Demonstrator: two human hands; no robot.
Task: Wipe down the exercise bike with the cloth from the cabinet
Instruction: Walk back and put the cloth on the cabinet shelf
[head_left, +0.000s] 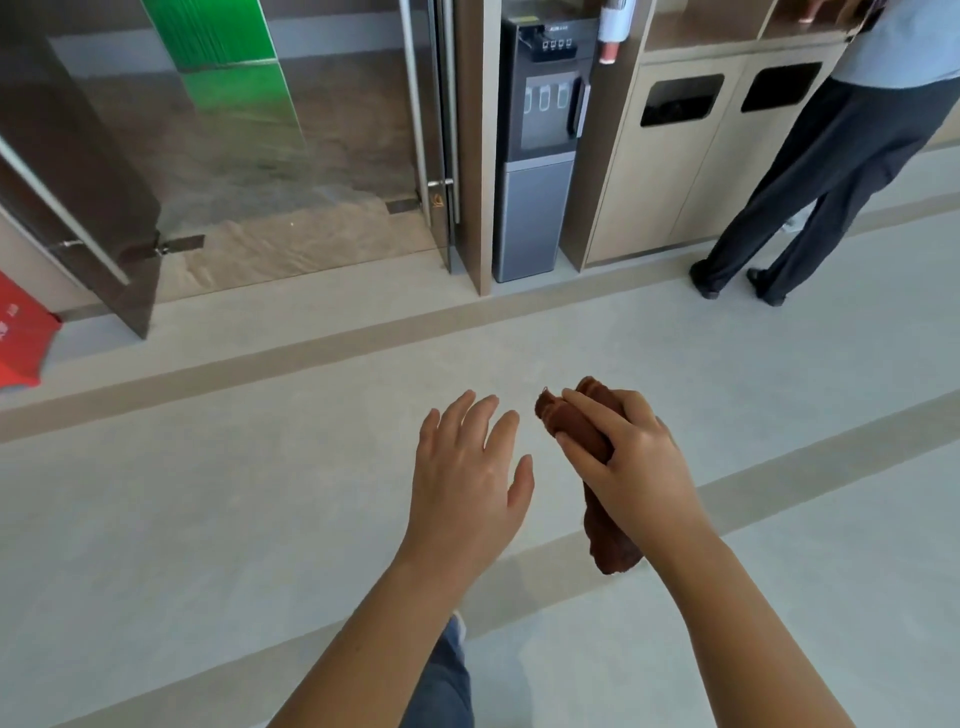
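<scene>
A folded brown cloth (571, 415) is gripped in my right hand (631, 467), its front end poking past my fingers and its tail hanging below my wrist. My left hand (467, 467) hovers just to the left of it, palm down, fingers spread, holding nothing. A small gap separates the two hands. Both are held out above a pale floor. No exercise bike is in view.
A glass door (249, 156) with metal handles stands ahead left. A grey water dispenser (540, 156) sits in a niche, beside a beige cabinet (670, 176) with two bin openings. A person (831, 171) stands at that cabinet. A red object (21, 338) lies far left.
</scene>
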